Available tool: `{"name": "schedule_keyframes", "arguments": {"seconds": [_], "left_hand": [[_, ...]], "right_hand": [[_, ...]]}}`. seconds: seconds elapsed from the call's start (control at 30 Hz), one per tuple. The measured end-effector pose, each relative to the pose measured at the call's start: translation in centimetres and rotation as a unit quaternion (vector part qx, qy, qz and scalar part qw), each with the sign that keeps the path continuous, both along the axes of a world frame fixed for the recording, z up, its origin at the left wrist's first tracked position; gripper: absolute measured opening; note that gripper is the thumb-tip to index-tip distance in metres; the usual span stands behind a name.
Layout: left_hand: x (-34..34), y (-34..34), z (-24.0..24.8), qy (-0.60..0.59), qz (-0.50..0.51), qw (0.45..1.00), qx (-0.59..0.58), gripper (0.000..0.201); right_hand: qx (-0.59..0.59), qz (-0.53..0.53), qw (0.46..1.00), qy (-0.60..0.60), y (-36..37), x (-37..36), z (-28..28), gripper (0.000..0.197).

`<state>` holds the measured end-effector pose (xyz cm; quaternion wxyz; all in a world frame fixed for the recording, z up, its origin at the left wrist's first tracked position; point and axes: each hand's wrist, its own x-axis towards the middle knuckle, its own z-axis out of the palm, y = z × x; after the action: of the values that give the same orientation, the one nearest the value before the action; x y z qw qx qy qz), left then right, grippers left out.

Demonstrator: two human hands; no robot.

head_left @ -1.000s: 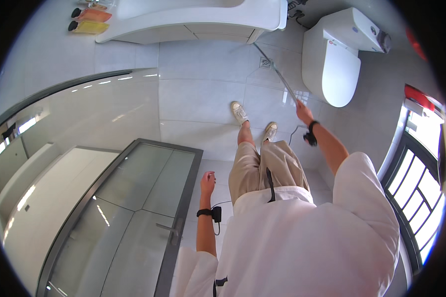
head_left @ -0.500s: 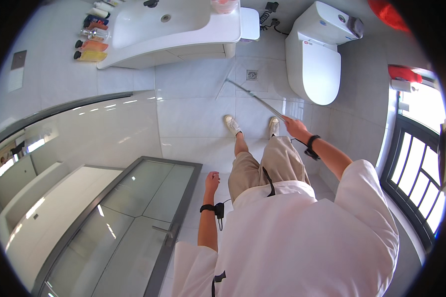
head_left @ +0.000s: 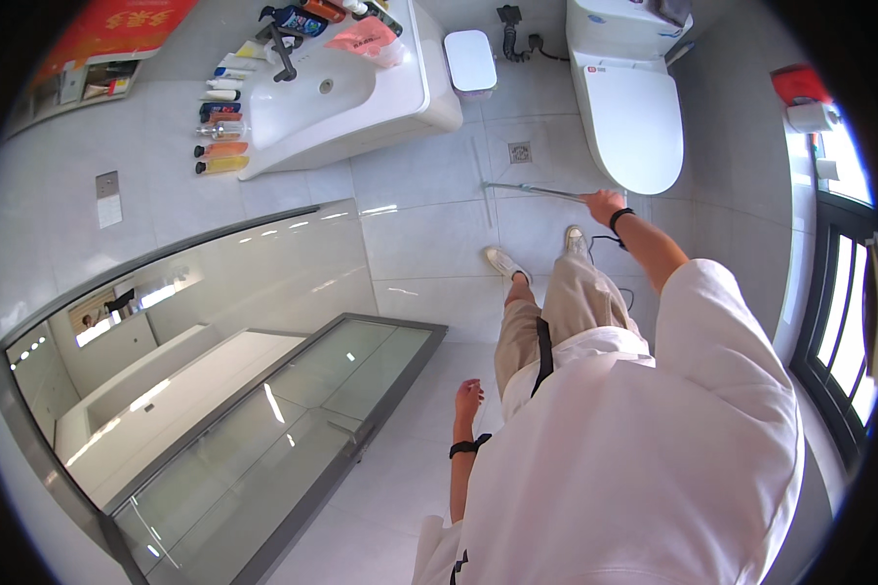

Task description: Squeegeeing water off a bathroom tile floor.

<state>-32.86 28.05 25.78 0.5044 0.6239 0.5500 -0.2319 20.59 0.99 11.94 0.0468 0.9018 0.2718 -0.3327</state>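
Note:
My right hand (head_left: 605,206) is wrapped round the pole of a floor squeegee (head_left: 537,189), in front of the toilet. From my grip the thin grey pole runs left to a long narrow blade (head_left: 490,200), which lies on the tiles left of the floor drain (head_left: 520,152). The drain's square grate is beyond the pole. My left hand (head_left: 469,398) hangs at my side beside the glass door, its fingers loosely curled with nothing showing in them. Both wrists wear black bands.
A white toilet (head_left: 634,127) stands far right, a small lidded bin (head_left: 471,60) left of it. Bottles and tubes line the washbasin (head_left: 400,102). A grey-framed glass door (head_left: 366,366) spans the left. My shoes (head_left: 506,261) are on pale tiles; a barred window (head_left: 837,302) is at right.
The squeegee's pole has swung from slanting to nearly level, and its blade has turned and shifted toward me. My view has moved left; my left hand still hangs down.

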Motion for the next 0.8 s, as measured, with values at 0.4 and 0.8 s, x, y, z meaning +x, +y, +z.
{"name": "schedule_keyframes", "arguments": {"seconds": [0.4, 0.8], "left_hand": [[-3.2, -2.0, -3.6, -0.032, 0.120, 0.992, -0.013, 0.025], [-7.5, -5.5, -1.9, -0.061, 0.216, 0.974, 0.021, 0.026]], "right_hand": [[0.223, 0.033, 0.974, -0.015, -16.9, 4.8, -5.3, 0.029], [0.181, 0.491, 0.848, -0.084, 3.2, 7.1, -16.9, 0.014]]}}
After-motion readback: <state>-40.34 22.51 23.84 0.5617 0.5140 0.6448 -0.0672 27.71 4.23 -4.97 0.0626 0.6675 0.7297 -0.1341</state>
